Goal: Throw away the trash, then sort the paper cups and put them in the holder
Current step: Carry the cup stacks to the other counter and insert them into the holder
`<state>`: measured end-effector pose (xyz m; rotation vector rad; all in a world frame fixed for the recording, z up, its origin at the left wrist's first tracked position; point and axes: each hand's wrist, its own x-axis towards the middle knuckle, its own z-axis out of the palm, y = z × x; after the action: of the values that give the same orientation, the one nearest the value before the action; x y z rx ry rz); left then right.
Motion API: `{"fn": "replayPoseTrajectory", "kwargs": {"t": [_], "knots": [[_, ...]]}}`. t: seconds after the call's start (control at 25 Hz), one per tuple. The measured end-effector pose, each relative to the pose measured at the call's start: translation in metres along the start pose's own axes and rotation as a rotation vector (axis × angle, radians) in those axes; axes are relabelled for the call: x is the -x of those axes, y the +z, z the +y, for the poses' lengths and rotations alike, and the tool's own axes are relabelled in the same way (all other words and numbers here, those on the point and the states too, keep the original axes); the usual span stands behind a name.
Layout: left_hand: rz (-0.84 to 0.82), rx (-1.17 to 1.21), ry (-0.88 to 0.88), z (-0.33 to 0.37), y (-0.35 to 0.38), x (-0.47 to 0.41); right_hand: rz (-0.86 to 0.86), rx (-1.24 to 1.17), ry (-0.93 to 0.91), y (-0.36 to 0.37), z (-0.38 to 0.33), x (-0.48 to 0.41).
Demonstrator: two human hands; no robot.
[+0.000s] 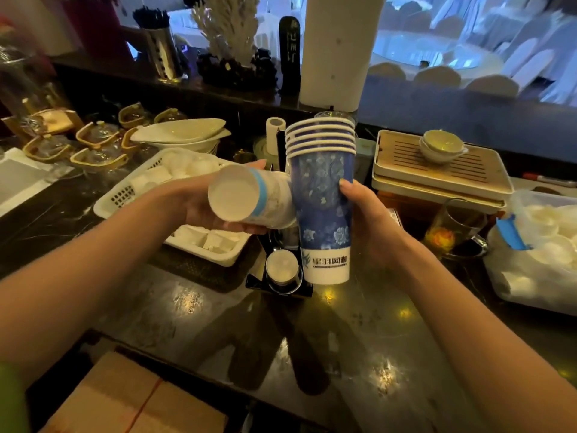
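Note:
My right hand (368, 223) grips an upright stack of several blue flower-printed paper cups (323, 207), white at the base. My left hand (199, 201) holds a white paper cup with a light blue band (249, 198) on its side, its bottom facing me and its mouth end touching the blue stack. Below both, a black cup holder (278, 282) stands on the dark counter with white cups (282, 265) in its front tube. Both hands hover above the holder.
A white basket (125, 195) of white items sits left, with a white divided tray (212, 245) beneath my left hand. A wooden tea tray (443, 170) with small bowls, a glass cup (452, 229) and a clear plastic bin (537, 254) lie right. Cardboard box (125, 401) near front edge.

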<state>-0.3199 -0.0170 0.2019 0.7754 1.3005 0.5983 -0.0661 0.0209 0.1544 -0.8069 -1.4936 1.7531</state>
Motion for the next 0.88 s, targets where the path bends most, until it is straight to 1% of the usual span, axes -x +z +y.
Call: {"fn": "replayPoseTrajectory", "kwargs": {"t": [0.04,0.12,0.32,0.48,0.56,0.6,0.68,0.76,0.8,0.84,0.88], "knots": [[-0.032,-0.011,-0.076,0.006,-0.003,-0.003,0.022,-0.013,0.049,-0.004,0.003,-0.001],[-0.069,-0.066,-0.166,0.016,-0.009,-0.011,0.025,-0.037,0.090,-0.008,-0.003,-0.006],[0.011,-0.115,-0.141,0.011,0.001,-0.044,0.093,-0.075,0.135,-0.021,0.004,-0.016],[0.188,-0.257,-0.007,-0.001,0.013,-0.060,0.110,-0.122,0.183,-0.029,0.011,-0.016],[0.235,-0.341,0.040,-0.005,0.012,-0.063,0.102,-0.109,0.181,-0.031,0.016,-0.017],[0.242,-0.352,0.062,-0.007,0.012,-0.064,0.096,-0.096,0.172,-0.031,0.018,-0.018],[0.266,-0.297,0.109,-0.010,0.011,-0.062,0.108,-0.057,0.163,-0.032,0.020,-0.018],[0.344,-0.233,0.177,-0.014,0.012,-0.058,0.162,-0.004,0.162,-0.033,0.023,-0.016],[0.403,-0.226,0.235,-0.018,0.013,-0.054,0.193,0.022,0.155,-0.033,0.024,-0.016],[0.462,-0.232,0.330,-0.024,0.015,-0.050,0.217,0.046,0.141,-0.035,0.027,-0.015],[0.518,-0.254,0.465,-0.032,0.017,-0.047,0.232,0.060,0.126,-0.037,0.030,-0.014]]}}
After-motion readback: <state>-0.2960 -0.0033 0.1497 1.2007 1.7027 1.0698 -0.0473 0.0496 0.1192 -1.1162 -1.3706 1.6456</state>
